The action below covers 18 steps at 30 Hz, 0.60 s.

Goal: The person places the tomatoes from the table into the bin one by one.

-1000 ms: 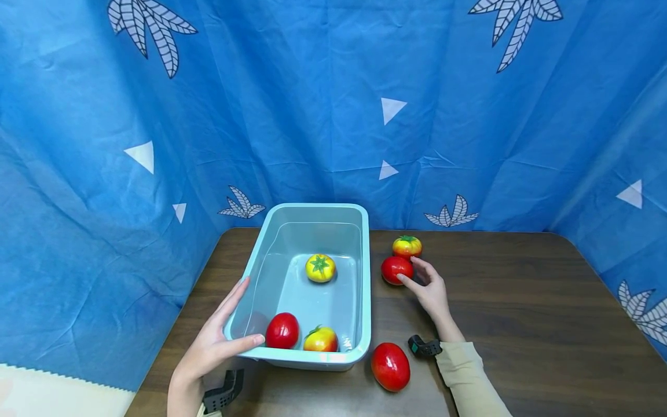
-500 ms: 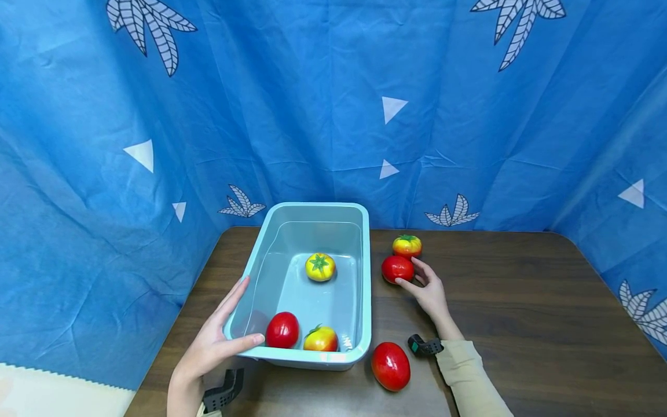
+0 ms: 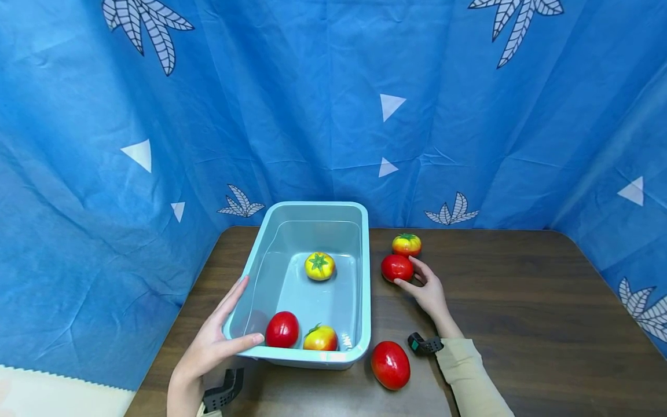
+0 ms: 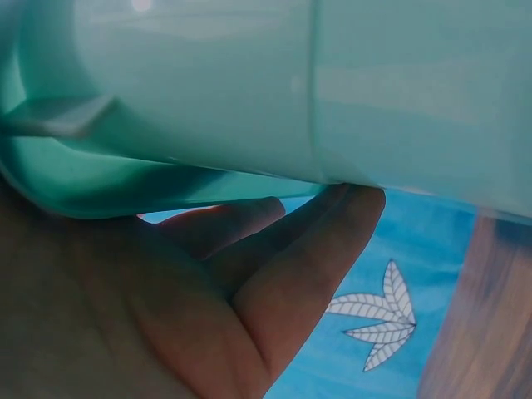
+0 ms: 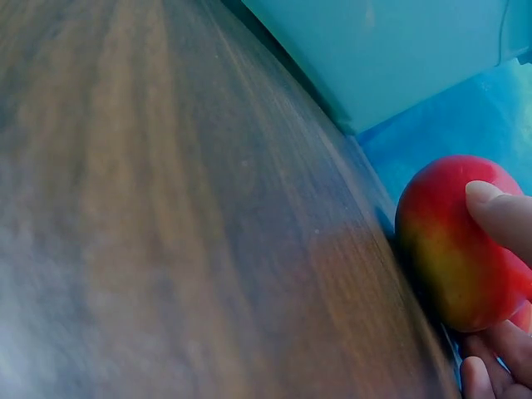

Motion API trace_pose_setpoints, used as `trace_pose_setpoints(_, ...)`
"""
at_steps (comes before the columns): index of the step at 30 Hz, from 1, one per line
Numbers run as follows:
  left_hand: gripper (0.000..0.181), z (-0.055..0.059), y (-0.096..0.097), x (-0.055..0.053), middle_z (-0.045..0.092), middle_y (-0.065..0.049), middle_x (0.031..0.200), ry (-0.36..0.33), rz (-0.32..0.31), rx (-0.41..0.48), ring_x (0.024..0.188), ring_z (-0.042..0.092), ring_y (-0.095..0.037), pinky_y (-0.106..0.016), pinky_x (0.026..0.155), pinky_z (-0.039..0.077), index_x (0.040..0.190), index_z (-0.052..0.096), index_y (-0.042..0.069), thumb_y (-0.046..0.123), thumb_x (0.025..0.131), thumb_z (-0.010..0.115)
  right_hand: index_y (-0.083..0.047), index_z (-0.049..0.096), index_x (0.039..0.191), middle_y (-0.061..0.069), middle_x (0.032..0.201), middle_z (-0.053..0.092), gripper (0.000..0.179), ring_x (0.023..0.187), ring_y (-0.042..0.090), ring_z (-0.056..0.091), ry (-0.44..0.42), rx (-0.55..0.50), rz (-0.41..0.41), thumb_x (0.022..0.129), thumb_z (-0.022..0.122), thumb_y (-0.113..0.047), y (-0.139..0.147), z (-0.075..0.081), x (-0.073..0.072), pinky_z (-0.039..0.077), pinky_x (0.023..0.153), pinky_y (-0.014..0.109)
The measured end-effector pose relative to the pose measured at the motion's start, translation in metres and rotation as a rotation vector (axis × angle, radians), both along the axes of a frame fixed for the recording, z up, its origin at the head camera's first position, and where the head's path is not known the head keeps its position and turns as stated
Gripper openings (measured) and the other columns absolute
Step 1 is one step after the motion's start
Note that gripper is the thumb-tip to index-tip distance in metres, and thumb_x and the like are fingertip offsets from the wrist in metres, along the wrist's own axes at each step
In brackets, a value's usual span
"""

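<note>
In the head view, my right hand (image 3: 428, 291) pinches a red mango (image 3: 396, 268) right of the tub. The right wrist view shows the thumb on this mango (image 5: 453, 241), which has a yellow-green patch, with other fingers lower down. A yellow-and-red tomato (image 3: 407, 244) with green leaves sits just behind it. My left hand (image 3: 215, 333) rests against the near-left corner of a light blue plastic tub (image 3: 365, 289), fingers straight along the outside, thumb over the front rim. From the left wrist, fingertips (image 4: 362, 199) touch the tub's outer wall (image 4: 208, 91).
Inside the tub lie a yellow tomato (image 3: 319, 266), a red mango (image 3: 282, 329) and a yellow-red tomato (image 3: 321, 337). Another red mango (image 3: 391, 365) lies on the wooden table (image 3: 521, 313) near the tub's front right corner. A blue curtain (image 3: 312, 116) hangs behind the table.
My right thumb has shifted slightly leftward along the near side of the mango. The left hand and the tub have stayed in place.
</note>
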<state>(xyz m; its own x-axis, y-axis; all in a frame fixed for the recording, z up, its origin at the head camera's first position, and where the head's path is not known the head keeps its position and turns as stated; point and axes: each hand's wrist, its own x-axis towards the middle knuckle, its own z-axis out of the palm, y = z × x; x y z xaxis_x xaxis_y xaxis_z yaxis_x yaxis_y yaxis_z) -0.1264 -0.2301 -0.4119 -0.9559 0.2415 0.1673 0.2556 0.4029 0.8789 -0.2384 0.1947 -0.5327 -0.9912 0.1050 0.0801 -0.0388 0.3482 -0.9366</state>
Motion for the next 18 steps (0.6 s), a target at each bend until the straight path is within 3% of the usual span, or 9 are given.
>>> trace_pose_setpoints(18, 0.089, 0.0001, -0.0001, -0.0005, 0.017, -0.006, 0.154, -0.003, 0.000, -0.001, 0.132, 0.021, -0.032, -0.069, 0.088, 0.036, 0.149, 0.025, 0.024, 0.014, 0.076, 0.075, -0.008, 0.044, 0.134, 0.015, 0.134, 0.047, 0.064, 0.120, 0.029, 0.044, 0.013, -0.032, -0.033, 0.080, 0.075, -0.026, -0.0007, 0.0066, 0.0020, 0.041, 0.099, 0.045)
